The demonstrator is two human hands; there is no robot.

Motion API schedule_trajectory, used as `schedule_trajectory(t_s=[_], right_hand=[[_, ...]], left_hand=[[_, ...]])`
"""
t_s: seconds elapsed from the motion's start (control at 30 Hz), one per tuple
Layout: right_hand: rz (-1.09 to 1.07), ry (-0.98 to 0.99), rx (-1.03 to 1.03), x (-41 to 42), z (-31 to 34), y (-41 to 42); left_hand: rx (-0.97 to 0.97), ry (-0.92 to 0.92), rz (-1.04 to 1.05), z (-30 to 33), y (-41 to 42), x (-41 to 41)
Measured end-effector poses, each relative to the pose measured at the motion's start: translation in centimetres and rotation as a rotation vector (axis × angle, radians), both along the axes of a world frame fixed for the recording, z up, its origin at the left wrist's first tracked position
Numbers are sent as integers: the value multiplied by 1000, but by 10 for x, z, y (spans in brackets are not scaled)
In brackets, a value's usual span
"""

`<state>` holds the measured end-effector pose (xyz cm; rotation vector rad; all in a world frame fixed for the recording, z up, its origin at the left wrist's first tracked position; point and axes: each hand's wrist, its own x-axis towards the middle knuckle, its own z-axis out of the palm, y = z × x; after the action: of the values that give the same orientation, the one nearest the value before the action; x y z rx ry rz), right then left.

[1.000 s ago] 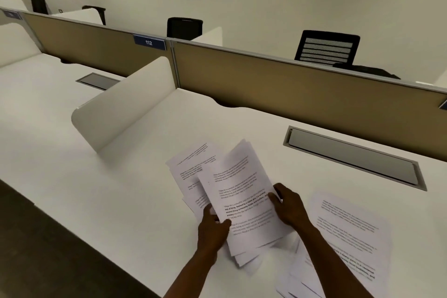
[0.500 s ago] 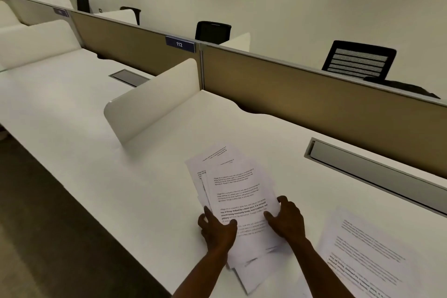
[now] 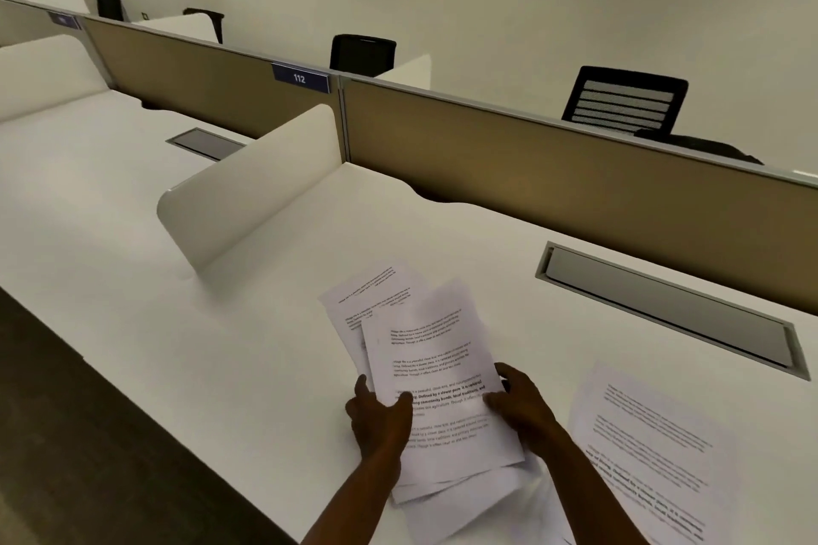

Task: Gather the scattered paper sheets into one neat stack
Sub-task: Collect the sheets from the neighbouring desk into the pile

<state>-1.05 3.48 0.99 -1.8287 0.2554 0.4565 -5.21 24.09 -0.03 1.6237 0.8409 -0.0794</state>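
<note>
The left hand (image 3: 381,420) gripped the left edge of a loose bundle of sheets (image 3: 436,389) in the lower middle of the frame, thumb curled over the top page and fingers hidden beneath. The right hand (image 3: 522,409) clasped the right edge the same way, thumb on the printed face. Neither hand was spread flat; both pinched paper between thumb and fingers.

To do this step well, the hands would probably need to loosen slightly, stand the bundle on one edge against the desk (image 3: 221,345) and tap it so the pages slide into line, rather than squeezing hard and locking the skew in place.

The bundle was far from square: its pages fanned out, corners poking toward the upper left and several lower edges splayed below the hands near the bottom of the frame. All were white with blocks of black print, some lines bold. Just beside it, at the lower right of the frame, more printed sheets (image 3: 650,456) lay flat on the desk, ungathered and apart from the held bundle.
</note>
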Motion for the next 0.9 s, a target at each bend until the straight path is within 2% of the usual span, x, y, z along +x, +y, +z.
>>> schedule_trajectory(t_s=[0.2, 0.33, 0.4, 0.5, 0.67, 0.73, 0.83, 0.9], right_hand=[[-183, 29, 378, -31, 12, -37], [-384, -31, 486, -67, 19, -77], [-469, -97, 487, -88, 23, -98], [-599, -166, 404, -121, 25, -130], [-806, -203, 203, -163, 14, -166], [-852, -167, 87, -171, 5, -169], [-821, -81, -203, -176, -8, -167], [-814, -65, -324, -178, -15, -166]], left_hand=[[127, -34, -125, 14, -14, -4], [-38, -187, -324, 27, -40, -6], [-42, -258, -463, 33, -62, -6], [-50, -285, -637, 38, -100, -4], [-72, -211, -948, 33, -153, -4], [-13, -152, -1040, 27, -168, -7], [146, -86, -1141, 13, -181, -18], [234, -80, -1170, 3, -184, -30]])
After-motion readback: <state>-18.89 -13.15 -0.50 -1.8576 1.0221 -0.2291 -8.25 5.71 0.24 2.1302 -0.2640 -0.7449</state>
